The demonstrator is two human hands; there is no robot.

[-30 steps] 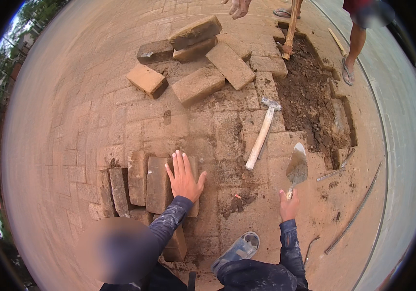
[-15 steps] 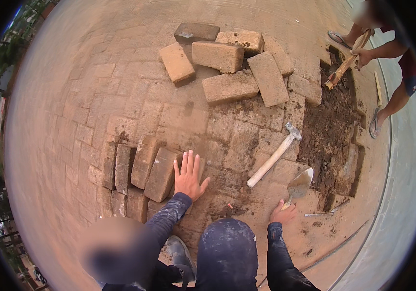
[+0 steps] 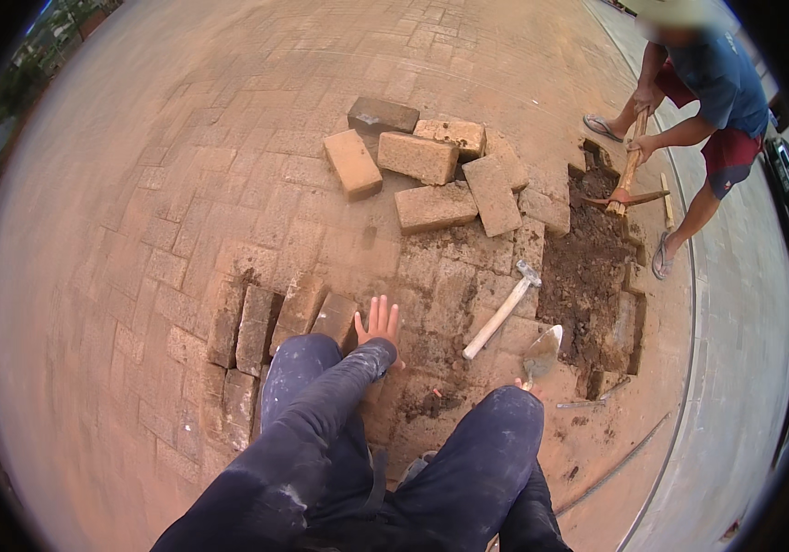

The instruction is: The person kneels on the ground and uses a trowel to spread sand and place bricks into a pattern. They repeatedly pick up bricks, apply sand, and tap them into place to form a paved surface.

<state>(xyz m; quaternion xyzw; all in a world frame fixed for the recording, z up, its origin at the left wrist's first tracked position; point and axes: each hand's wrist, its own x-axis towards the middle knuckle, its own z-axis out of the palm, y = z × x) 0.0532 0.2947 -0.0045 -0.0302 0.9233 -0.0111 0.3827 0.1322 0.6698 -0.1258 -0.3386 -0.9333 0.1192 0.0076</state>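
Observation:
My left hand (image 3: 380, 322) is open, palm down and fingers spread, at the right end of a row of standing paving bricks (image 3: 301, 313). Part of that row is hidden behind my left knee. Only the fingertips of my right hand (image 3: 530, 385) show past my right knee, closed at the handle of a pointed trowel (image 3: 543, 349). The trowel blade lies low over the paving, with greyish dirt on it. Just up and left of it lies a hammer (image 3: 502, 313) with a wooden handle.
A dug-out strip of dark soil (image 3: 586, 285) lies at the right, edged by stepped pavers. Beyond it a co-worker (image 3: 716, 97) bends with a pickaxe (image 3: 632, 175). Loose bricks (image 3: 438, 208) are heaped ahead. A thin rod (image 3: 611, 467) lies at the lower right.
My view has shifted, showing more of the co-worker, and the pickaxe head is now visible over the soil. My knees now cover some bricks and most of my right hand.

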